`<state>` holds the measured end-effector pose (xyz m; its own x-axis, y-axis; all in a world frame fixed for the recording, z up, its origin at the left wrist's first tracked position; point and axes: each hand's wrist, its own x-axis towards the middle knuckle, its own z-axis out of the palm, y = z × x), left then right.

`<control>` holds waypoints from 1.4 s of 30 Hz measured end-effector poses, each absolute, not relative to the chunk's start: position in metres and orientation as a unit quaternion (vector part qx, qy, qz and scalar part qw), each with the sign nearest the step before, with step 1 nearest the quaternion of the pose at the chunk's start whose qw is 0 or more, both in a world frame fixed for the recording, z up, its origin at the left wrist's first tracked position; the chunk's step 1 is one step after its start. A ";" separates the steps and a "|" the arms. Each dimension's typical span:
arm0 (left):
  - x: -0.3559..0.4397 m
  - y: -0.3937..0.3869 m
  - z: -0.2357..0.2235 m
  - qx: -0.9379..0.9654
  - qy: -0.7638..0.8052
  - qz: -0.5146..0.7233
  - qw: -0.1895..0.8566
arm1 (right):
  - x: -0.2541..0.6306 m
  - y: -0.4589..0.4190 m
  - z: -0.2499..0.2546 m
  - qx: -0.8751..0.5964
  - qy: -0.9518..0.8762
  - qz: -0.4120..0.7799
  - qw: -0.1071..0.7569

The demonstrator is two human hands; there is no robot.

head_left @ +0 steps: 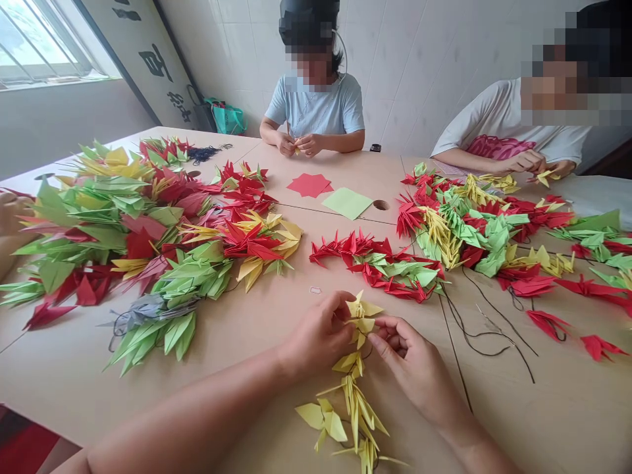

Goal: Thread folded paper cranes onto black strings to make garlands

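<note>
Nearest the viewer, the left hand (320,332) and right hand (407,359) are both pinching a strung chain of yellow paper cranes (353,388), which is trailing toward the near edge of the bench (257,329). Beyond, heaps of red, green and yellow cranes (148,230) are lying. Farther off, two seated people are folding paper.

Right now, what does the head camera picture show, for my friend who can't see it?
Two bare hands, left hand and right hand, pinch a string of yellow paper cranes over a tan table. Heaps of red, green and yellow cranes surround them; two people sit opposite, folding.
</note>
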<state>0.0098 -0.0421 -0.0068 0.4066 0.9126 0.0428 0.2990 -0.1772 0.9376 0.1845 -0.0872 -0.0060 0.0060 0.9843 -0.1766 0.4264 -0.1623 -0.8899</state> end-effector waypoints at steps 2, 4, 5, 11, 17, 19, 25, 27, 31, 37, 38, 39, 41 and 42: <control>0.010 -0.042 -0.006 0.701 0.400 0.325 0.493 | 0.183 -0.087 -0.006 -0.627 -0.568 0.427 0.319; 0.009 -0.042 -0.005 0.708 0.373 0.328 0.502 | 0.183 -0.087 -0.006 -0.627 -0.568 0.428 0.317; 0.009 -0.042 -0.004 0.709 0.366 0.329 0.505 | 0.183 -0.087 -0.006 -0.629 -0.566 0.429 0.317; 0.009 -0.041 -0.011 0.686 0.377 0.330 0.528 | 0.187 -0.083 -0.003 -0.652 -0.511 0.453 0.330; 0.010 -0.042 -0.012 0.685 0.381 0.307 0.539 | 0.190 -0.082 -0.007 -0.630 -0.455 0.507 0.371; 0.010 -0.042 -0.010 0.687 0.389 0.293 0.540 | 0.191 -0.083 -0.008 -0.628 -0.455 0.512 0.370; 0.011 -0.041 -0.009 0.674 0.411 0.284 0.545 | 0.191 -0.083 -0.006 -0.642 -0.474 0.490 0.351; 0.011 -0.040 -0.009 0.665 0.415 0.290 0.549 | 0.192 -0.083 -0.007 -0.651 -0.479 0.477 0.345; 0.011 -0.038 -0.010 0.656 0.425 0.294 0.550 | 0.193 -0.081 -0.008 -0.667 -0.485 0.463 0.325; 0.011 -0.036 -0.012 0.648 0.430 0.307 0.549 | 0.195 -0.081 -0.006 -0.686 -0.511 0.419 0.305; 0.011 -0.036 -0.013 0.647 0.429 0.308 0.550 | 0.195 -0.081 -0.005 -0.688 -0.516 0.410 0.304; 0.011 -0.036 -0.014 0.647 0.428 0.310 0.550 | 0.195 -0.081 -0.005 -0.689 -0.520 0.404 0.302; 0.011 -0.036 -0.013 0.648 0.430 0.318 0.542 | 0.196 -0.081 -0.004 -0.691 -0.522 0.400 0.301; 0.011 -0.036 -0.013 0.649 0.436 0.325 0.532 | 0.196 -0.081 -0.004 -0.691 -0.521 0.400 0.301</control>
